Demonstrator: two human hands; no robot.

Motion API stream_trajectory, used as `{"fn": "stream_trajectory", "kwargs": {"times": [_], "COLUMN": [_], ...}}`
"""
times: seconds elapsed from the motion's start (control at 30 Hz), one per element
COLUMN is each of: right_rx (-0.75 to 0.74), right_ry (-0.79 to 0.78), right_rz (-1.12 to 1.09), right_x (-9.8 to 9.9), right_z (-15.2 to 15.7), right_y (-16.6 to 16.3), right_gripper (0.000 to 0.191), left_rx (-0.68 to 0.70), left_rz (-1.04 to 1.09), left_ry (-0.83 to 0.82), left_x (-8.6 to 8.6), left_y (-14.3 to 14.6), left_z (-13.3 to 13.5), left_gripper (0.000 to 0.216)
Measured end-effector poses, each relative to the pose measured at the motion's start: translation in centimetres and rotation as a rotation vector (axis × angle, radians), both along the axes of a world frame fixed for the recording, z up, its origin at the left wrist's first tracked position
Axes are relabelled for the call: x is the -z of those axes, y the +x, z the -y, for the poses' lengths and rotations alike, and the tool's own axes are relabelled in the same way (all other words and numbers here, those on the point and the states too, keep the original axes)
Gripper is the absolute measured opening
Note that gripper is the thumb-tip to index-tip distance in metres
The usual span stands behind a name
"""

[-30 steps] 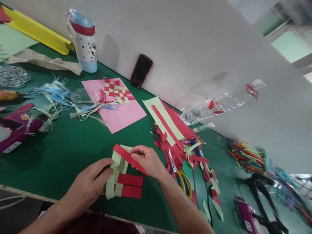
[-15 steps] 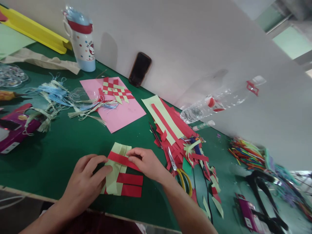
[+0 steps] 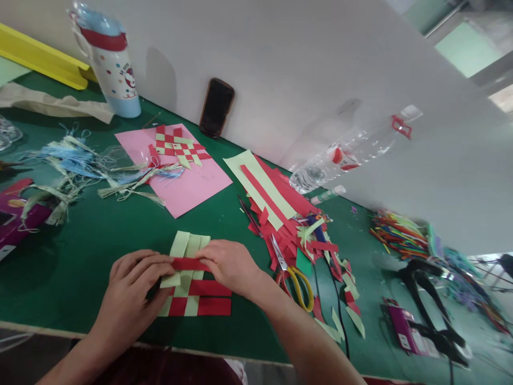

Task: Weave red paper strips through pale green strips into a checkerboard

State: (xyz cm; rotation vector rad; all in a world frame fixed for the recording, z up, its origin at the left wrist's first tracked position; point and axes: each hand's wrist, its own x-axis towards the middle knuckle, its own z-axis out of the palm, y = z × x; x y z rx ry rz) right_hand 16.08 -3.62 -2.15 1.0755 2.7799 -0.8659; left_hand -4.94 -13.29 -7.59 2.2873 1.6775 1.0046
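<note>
A red paper strip (image 3: 187, 263) lies level across pale green paper strips (image 3: 188, 243) in front of me. My right hand (image 3: 230, 266) pinches its right end between thumb and fingers. At the strip's left end, my left hand (image 3: 138, 280) has its fingers closed by a folded-back pale green flap (image 3: 171, 280); the fingers' undersides are hidden. Below, two more red strips (image 3: 212, 306) are woven through the green ones in a checkered pattern. Up on a pink sheet (image 3: 192, 190) rests a finished-looking red and green woven piece (image 3: 180, 147).
Yellow-handled scissors (image 3: 300, 291) lie right of my right hand beside red paper scraps (image 3: 282, 240). A phone (image 3: 217, 108), a water bottle (image 3: 340, 158) and a flask (image 3: 110, 67) stand along the wall. Tassels (image 3: 76, 160) lie at left. The table edge runs close below.
The red strip has gone from slanted to level across the green strips. A green strip has been folded back, uncovering the checkered weave beneath. The camera view has shifted slightly.
</note>
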Motion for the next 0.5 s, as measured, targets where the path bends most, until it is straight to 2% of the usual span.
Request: {"fn": "stream_trajectory", "kwargs": {"times": [0.17, 0.37, 0.5], "right_rx": [-0.113, -0.108, -0.094], "right_ry": [-0.022, -0.074, -0.089], "right_rz": [0.014, 0.009, -0.002], "right_x": [-0.16, 0.27, 0.47], "right_z": [0.15, 0.12, 0.06], "right_y": [-0.18, -0.13, -0.13], "right_gripper": [0.024, 0.023, 0.024], "left_rx": [-0.034, -0.173, -0.134], "left_rz": [-0.002, -0.023, -0.005], "left_ry": [-0.050, -0.180, -0.115], "left_x": [-0.04, 0.49, 0.09], "left_y": [0.06, -0.01, -0.85], "left_z": [-0.02, -0.18, 0.54], "left_gripper": [0.008, 0.030, 0.037]}}
